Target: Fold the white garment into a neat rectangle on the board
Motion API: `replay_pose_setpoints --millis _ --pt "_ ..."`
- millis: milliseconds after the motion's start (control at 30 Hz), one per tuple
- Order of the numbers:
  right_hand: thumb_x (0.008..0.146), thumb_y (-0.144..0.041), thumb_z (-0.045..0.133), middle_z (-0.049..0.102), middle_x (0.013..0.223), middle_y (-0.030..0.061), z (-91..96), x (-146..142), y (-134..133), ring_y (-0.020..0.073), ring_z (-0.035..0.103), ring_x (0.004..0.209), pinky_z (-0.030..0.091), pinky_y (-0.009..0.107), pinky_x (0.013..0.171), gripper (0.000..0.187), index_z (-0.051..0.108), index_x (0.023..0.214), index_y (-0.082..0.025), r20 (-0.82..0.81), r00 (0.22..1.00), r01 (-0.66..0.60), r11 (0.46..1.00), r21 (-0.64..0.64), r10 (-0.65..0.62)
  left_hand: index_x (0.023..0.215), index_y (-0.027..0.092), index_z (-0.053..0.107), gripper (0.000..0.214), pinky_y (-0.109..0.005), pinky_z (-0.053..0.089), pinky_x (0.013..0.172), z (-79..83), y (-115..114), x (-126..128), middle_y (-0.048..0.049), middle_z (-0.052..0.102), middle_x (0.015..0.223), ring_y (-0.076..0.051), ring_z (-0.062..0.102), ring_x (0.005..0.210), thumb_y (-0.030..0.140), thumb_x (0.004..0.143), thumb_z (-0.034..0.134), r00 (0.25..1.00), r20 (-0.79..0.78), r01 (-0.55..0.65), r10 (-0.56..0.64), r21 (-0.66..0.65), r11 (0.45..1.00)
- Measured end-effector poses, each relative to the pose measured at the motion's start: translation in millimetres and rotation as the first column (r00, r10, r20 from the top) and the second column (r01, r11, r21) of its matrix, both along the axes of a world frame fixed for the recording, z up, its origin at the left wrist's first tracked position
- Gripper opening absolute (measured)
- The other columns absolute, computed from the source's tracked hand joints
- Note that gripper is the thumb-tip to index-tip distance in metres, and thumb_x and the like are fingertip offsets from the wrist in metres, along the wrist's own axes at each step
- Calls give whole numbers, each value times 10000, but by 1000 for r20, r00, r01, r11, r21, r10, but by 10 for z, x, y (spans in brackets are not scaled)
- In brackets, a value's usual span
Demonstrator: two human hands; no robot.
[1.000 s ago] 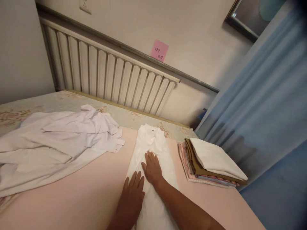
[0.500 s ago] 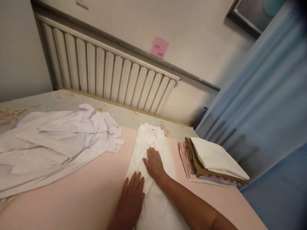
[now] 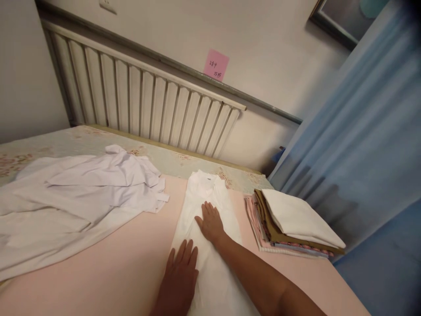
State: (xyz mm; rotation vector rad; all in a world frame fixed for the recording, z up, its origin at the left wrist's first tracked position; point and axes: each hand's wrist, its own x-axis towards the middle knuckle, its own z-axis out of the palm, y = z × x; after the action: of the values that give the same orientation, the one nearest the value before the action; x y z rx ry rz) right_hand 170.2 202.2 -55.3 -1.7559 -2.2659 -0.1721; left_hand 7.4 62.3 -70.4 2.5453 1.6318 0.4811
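While both hands press flat upon it, a long white garment lies on the pink sheet of the bed, folded into a narrow strip that runs from the near edge toward the radiator.

The right hand rests palm down about halfway along the strip, with its fingers spread and pointing at the collar end. Its grip is wide open and closes on nothing; the cloth lies under the palm, not between the fingers. The left hand sits nearer the person, on the strip's left edge, also palm down with straight fingers. Its grip is likewise open and empty, and the outer side of the hand appears to reach over onto the sheet. The left fingertips lie near the right wrist.

Off to the left, well apart from both hands, a loose white shirt sprawls crumpled across the bed. Just beside the strip on the right stands a stack of folded clothes, with a white piece on top, olive-brown beneath it and pink stripes at the bottom. A floral cover shows along the far edge. A pink note sticks to the wall above the radiator, and a blue curtain hangs at the right.
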Motion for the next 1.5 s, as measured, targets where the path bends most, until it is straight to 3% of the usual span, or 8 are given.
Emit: replay_pose_setpoints --millis 100,500,667,900,1067,1200,1333,1500 --pt "957 -519 315 326 1510 119 19 56 53 261 250 1413 211 452 1139 615 380 1428 -129 20 999 -43 999 0 43 1386 218 461 549 -538 282 1102 -18 3 -2 -53 340 1504 -268 301 1393 155 850 363 1000 -7 -3 3 -4 1000" --pt "971 -485 297 361 1491 140 -59 65 82 272 278 1400 221 447 1137 586 411 1404 -108 12 999 33 996 83 -34 1393 234 448 564 -528 279 1098 -90 14 1 -33 340 1508 -261 306 1391 136 846 353 1000 -5 -7 7 49 999" --pt "967 -476 321 372 1485 140 -82 67 85 270 292 1394 238 449 1129 569 423 1398 -118 11 1000 28 995 97 -29 1378 235 470 556 -517 280 1090 -142 13 7 -35 376 1493 -260 331 1378 135 841 367 1000 -3 -16 16 115 993" --pt "959 -454 363 460 1428 137 -31 148 228 252 377 1348 287 408 1112 529 477 1353 -119 -16 1000 5 996 88 -4 1351 267 502 551 -465 229 1121 -346 48 17 -19 403 1483 -239 356 1364 139 822 422 999 22 -41 36 289 956" --pt "966 -419 340 371 1480 169 134 363 728 247 271 1404 201 405 1146 570 386 1408 -62 -36 984 179 980 85 -177 1399 291 440 612 -501 323 1074 -443 136 -30 -21 337 1505 -278 338 1375 167 799 445 999 8 35 -36 79 996" --pt "957 -488 336 402 1453 196 70 443 1076 284 320 1380 242 446 1115 611 431 1381 -58 -35 974 223 975 -20 -224 1412 295 410 657 -537 342 1063 -478 146 1 -22 299 1505 -294 319 1379 161 770 443 1000 -4 31 -31 -47 998" --pt "960 -506 318 334 1503 143 -52 434 1156 256 229 1420 152 454 1141 597 404 1411 -125 -31 983 178 983 -53 -180 1403 290 418 661 -574 318 1070 -539 140 48 -24 289 1500 -299 307 1382 146 758 427 999 -28 -28 27 -46 999" --pt "943 -531 350 338 1504 116 39 451 1167 252 247 1415 164 439 1140 596 423 1407 -164 -57 985 156 981 -118 -163 1433 314 355 663 -537 377 1038 -571 207 -73 -15 293 1502 -292 342 1366 173 790 438 996 -17 83 -86 -112 990"
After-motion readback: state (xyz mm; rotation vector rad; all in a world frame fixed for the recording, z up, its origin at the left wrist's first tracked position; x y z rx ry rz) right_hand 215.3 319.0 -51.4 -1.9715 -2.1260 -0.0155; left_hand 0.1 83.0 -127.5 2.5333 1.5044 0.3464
